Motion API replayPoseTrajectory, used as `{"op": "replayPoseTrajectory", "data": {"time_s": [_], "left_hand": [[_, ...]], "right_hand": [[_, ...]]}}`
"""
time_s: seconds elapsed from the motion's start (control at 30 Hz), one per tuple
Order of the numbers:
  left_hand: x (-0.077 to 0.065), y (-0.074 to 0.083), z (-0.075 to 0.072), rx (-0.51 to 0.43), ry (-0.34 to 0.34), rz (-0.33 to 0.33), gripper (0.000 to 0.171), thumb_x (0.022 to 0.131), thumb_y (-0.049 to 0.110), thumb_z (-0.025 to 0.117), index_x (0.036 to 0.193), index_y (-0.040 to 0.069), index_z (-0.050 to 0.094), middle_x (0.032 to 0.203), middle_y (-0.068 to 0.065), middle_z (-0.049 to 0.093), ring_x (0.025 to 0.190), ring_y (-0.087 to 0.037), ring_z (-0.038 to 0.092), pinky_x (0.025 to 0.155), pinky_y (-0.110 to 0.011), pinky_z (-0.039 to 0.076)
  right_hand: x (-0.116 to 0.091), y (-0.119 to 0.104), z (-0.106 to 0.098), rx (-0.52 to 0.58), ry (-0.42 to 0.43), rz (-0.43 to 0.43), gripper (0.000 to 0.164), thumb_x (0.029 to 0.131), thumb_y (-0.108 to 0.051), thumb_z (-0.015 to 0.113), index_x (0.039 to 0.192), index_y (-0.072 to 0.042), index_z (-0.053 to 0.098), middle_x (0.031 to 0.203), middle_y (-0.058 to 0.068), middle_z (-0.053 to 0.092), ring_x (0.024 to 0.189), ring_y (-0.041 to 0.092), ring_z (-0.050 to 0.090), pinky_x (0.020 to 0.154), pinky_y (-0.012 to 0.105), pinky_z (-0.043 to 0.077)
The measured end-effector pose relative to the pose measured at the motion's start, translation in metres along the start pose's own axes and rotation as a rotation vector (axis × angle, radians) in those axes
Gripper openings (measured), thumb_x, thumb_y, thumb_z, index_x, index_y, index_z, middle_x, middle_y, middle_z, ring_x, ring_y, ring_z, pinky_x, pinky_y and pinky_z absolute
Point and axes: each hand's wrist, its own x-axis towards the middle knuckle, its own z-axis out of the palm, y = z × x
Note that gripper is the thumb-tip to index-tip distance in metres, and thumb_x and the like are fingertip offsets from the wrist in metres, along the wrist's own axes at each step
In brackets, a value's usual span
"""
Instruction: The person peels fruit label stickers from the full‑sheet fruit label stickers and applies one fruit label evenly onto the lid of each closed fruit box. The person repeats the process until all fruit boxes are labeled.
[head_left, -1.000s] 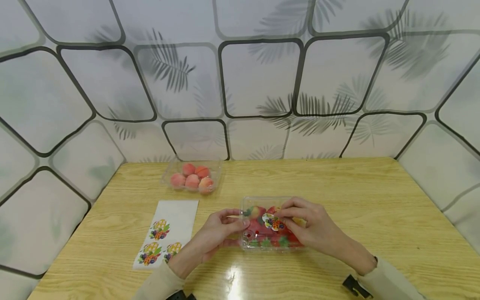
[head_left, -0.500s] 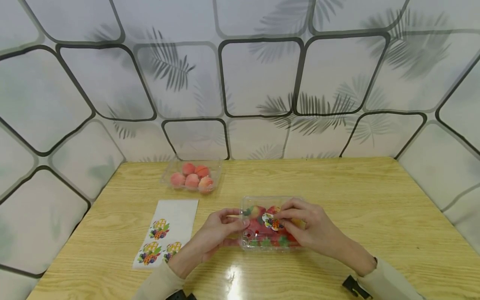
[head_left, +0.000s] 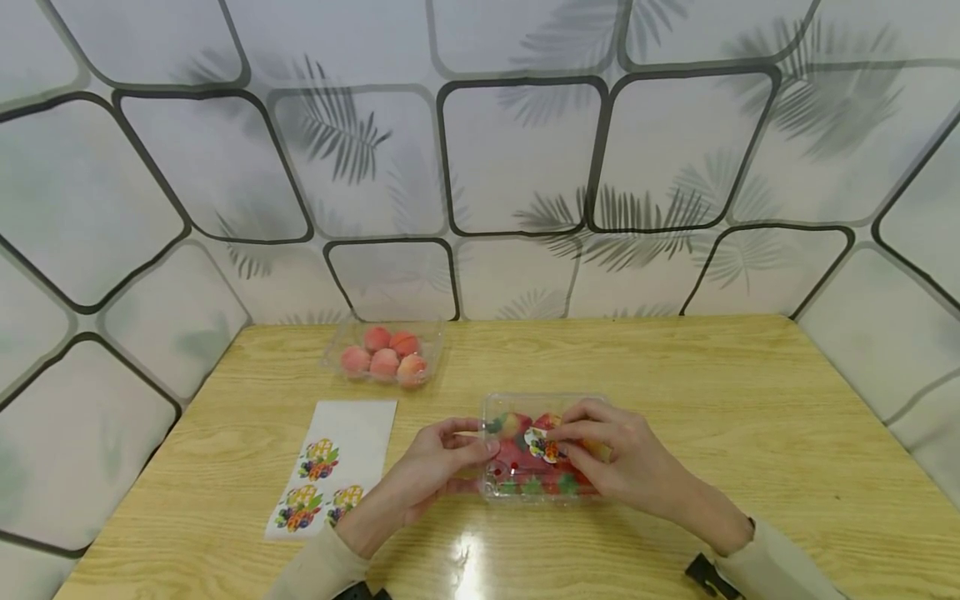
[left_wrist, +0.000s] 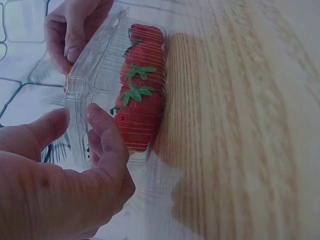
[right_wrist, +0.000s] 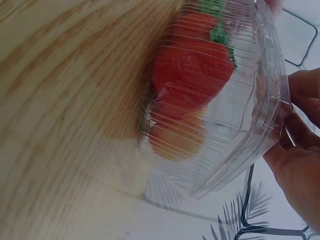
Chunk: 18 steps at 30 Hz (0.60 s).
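A clear plastic clamshell box (head_left: 551, 492) of strawberries (left_wrist: 140, 117) stands on the table before me with its lid down. My left hand (head_left: 427, 467) grips the box's left end, thumb on the lid's edge and fingers against the side, as the left wrist view shows. On the lid lies a round white sticker (head_left: 538, 443) printed with colourful fruit. My right hand (head_left: 626, 450) pinches that sticker's right edge between thumb and fingertips, low against the lid. The fingers cover part of it, so how much is stuck down I cannot tell.
A white sticker sheet (head_left: 356, 425) with several fruit stickers lies to the left, partly behind the left forearm. At the back left an open clear tray (head_left: 435, 337) holds several peaches (head_left: 385, 364). The wooden table (head_left: 712, 375) meets a patterned backdrop behind.
Hardly anything differs. The right fingertips shift very slightly at the sticker, while the left hand and the box keep their place.
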Motion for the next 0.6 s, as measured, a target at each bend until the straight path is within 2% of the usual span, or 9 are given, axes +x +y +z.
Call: {"op": "replayPoseTrajectory", "data": {"time_s": [0.17,0.27,0.43,0.6], "left_hand": [[0.0004,-0.0004,0.0001,-0.005,0.000,-0.001,0.063,0.096,0.026,0.074,0.146,0.001,0.045,0.125,-0.013,0.061,0.095,-0.016,0.067,0.076,-0.028,0.061],[0.0003,-0.0005,0.0000,-0.005,0.001,0.001,0.063,0.096,0.025,0.074,0.147,0.001,0.045,0.125,-0.013,0.061,0.095,-0.016,0.067,0.076,-0.028,0.061],[0.0008,-0.0010,0.0000,-0.006,-0.002,0.001,0.064,0.096,0.025,0.074,0.147,0.000,0.044,0.125,-0.013,0.061,0.095,-0.016,0.067,0.076,-0.028,0.061],[0.0018,-0.0013,-0.0007,-0.010,-0.001,-0.001,0.064,0.096,0.025,0.074,0.146,0.000,0.045,0.125,-0.013,0.060,0.095,-0.016,0.066,0.076,-0.028,0.061]], "right_hand": [[-0.0015,0.0006,-0.0001,-0.002,-0.015,0.002,0.030,0.079,0.011,0.079,0.101,-0.009,0.080,0.097,0.002,0.068,0.080,0.005,0.055,0.058,0.007,0.041],[-0.0021,0.0002,-0.0002,-0.014,-0.031,0.025,0.027,0.080,0.008,0.080,0.101,-0.010,0.081,0.098,-0.002,0.068,0.082,0.003,0.055,0.059,0.010,0.043],[-0.0023,0.0007,0.0008,-0.040,-0.040,0.016,0.027,0.077,0.008,0.082,0.098,-0.009,0.080,0.099,-0.004,0.067,0.085,0.003,0.055,0.062,0.014,0.047],[-0.0007,0.0006,0.0010,-0.064,-0.041,0.001,0.028,0.076,0.009,0.083,0.098,-0.009,0.080,0.098,-0.003,0.066,0.086,0.004,0.055,0.067,0.010,0.046]]}}
